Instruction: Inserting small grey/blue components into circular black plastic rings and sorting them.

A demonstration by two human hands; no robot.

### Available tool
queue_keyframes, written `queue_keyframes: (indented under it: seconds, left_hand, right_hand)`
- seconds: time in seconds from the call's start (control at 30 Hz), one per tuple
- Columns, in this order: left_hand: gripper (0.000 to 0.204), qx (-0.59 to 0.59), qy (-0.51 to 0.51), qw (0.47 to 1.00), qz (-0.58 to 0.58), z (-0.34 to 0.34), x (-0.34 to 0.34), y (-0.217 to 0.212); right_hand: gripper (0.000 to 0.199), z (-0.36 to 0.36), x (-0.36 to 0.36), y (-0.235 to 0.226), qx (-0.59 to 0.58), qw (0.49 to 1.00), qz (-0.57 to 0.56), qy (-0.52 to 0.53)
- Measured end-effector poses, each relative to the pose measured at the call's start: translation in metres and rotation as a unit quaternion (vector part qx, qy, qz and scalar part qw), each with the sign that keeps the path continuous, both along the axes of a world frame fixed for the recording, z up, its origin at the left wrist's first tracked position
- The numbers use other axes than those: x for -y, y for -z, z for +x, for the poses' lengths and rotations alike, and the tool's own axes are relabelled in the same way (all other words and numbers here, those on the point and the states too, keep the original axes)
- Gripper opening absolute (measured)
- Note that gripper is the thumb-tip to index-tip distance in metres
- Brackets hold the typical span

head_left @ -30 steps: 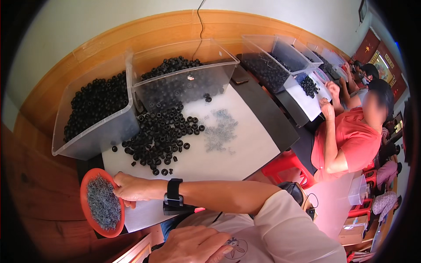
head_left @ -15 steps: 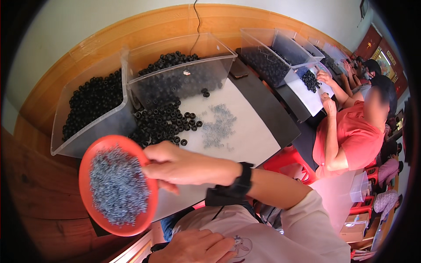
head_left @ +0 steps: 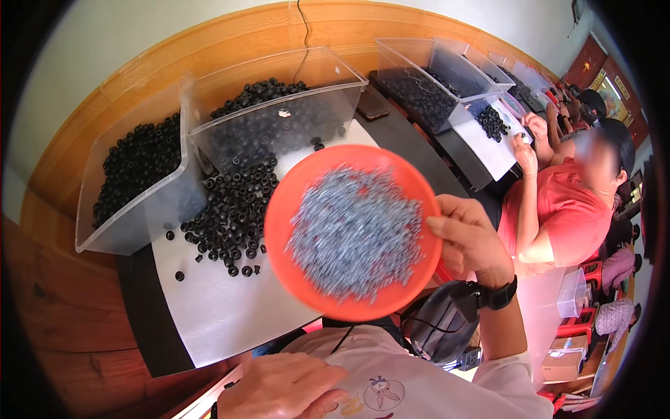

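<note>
My right hand (head_left: pixel 476 236) pinches the rim of a round orange-red bowl (head_left: pixel 283 276), thumb on top and fingers curled at its edge. The bowl is raised over the near right part of the table. A heap of thin silvery metal bits (head_left: pixel 356 234) fills it, blurred, their exact kind too small to make out. Against my shirt lies my left hand (head_left: pixel 283 385), its fingers stretched out flat, holding nothing. Beyond the bowl on the left, small black ring-shaped parts (head_left: pixel 234 209) are spread on a white sheet (head_left: pixel 209 314).
Clear plastic bins (head_left: pixel 136 227) with black parts stand along the back. A phone (head_left: pixel 373 105) lies on the dark table strip. To the right, a person in a red shirt (head_left: pixel 558 216) handles parts at another table. A dark bag (head_left: pixel 443 325) sits by my right arm.
My right hand has carried the bowl of metal bits from the far left to the middle right. The bowl hides where loose bits lay on the sheet. My left hand has shifted slightly left.
</note>
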State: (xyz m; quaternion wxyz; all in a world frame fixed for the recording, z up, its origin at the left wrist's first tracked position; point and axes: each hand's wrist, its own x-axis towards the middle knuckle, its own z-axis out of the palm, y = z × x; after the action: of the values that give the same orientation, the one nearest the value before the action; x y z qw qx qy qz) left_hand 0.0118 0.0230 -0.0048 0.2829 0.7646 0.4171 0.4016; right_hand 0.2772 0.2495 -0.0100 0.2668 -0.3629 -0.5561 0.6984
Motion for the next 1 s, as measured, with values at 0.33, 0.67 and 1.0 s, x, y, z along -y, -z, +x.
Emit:
queue_keyframes:
  seconds: [0.33, 0.67, 1.0]
  left_hand:
    - [0.018, 0.014, -0.019, 1.0, -0.004, 0.0, -0.015, 0.01]
    - [0.016, 0.009, -0.061, 0.994, -0.093, -0.001, -0.019, 0.02]
    - [0.017, 0.038, -0.059, 0.993, -0.091, -0.015, -0.023, 0.011]
  right_hand:
    - [0.013, 0.044, -0.103, 0.067, -0.054, 0.986, 0.002, 0.158]
    - [0.009, 0.056, -0.156, 0.101, -0.036, 0.977, -0.017, 0.209]
    - [0.016, 0.062, -0.17, 0.114, -0.02, 0.981, -0.043, 0.186]
